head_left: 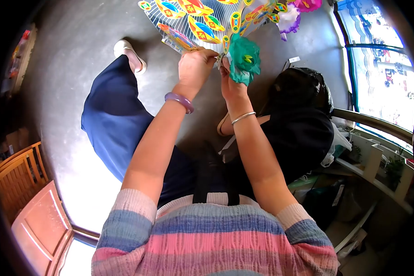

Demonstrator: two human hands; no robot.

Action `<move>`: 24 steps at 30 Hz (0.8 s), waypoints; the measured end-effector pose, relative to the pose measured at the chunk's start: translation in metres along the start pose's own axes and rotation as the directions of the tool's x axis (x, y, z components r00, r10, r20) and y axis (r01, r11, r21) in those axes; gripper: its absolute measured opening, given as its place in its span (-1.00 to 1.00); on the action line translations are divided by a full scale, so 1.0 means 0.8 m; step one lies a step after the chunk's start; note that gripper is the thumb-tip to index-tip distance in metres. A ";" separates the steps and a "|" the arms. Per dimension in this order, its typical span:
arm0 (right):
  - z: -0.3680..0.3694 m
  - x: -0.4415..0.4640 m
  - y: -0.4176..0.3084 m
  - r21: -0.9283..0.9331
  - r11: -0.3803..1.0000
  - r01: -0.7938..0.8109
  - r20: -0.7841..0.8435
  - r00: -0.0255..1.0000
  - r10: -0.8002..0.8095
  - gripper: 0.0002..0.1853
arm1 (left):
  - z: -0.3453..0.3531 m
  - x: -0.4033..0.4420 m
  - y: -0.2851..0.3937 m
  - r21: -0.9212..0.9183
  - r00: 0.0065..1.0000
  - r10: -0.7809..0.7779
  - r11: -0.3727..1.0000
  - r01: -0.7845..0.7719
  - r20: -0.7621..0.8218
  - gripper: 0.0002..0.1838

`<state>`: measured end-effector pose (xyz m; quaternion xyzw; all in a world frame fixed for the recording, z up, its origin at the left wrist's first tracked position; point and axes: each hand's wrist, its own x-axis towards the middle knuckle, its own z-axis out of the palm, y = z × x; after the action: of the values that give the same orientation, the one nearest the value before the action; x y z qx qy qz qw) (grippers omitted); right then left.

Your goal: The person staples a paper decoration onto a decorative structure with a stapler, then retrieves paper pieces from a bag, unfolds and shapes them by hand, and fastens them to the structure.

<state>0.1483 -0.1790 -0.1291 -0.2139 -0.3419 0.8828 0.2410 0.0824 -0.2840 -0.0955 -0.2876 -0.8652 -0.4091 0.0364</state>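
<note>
A colourful fan-shaped decoration (202, 30) with fine pale ribs and red, blue and yellow printed ovals spreads out at the top of the view, partly cut off. My left hand (195, 71), with a purple bangle on the wrist, pinches at the narrow base of this decoration. A green artificial flower (245, 59) with crinkled petals sits at the base, just right of the fingers. My right hand (233, 85), wearing a silver bangle, is closed beneath and behind the flower. The petals partly hide its fingers, and exactly what they grip is hard to see.
White-purple and pink flowers (290, 20) stick out at the top right. A black plastic bag (301, 89) stands on the grey floor (64, 101). Shelving (377, 170) lines the right side, under a bright window (382, 64). A wooden chair (23, 168) is at left.
</note>
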 end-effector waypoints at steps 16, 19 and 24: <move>0.005 -0.010 0.000 -0.009 0.991 0.132 0.051 0.990 -0.131 -0.83 | 0.010 -0.008 0.003 -0.129 0.997 -0.078 0.989 0.076 -0.007 -0.84; 0.022 -0.021 0.005 0.061 0.991 0.117 -0.158 0.982 -0.106 -0.79 | 0.013 -0.009 -0.003 -0.172 0.999 -0.023 0.985 0.015 -0.046 -0.85; 0.020 -0.022 0.025 -0.146 0.989 0.036 -0.167 0.984 -0.060 -0.75 | 0.008 -0.012 -0.003 -0.153 0.998 -0.047 0.987 0.039 -0.049 -0.89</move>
<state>0.1481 -0.2097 -0.1286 -0.2970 -0.3873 0.8285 0.2748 0.0902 -0.2850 -0.1038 -0.2599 -0.8362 -0.4821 0.0279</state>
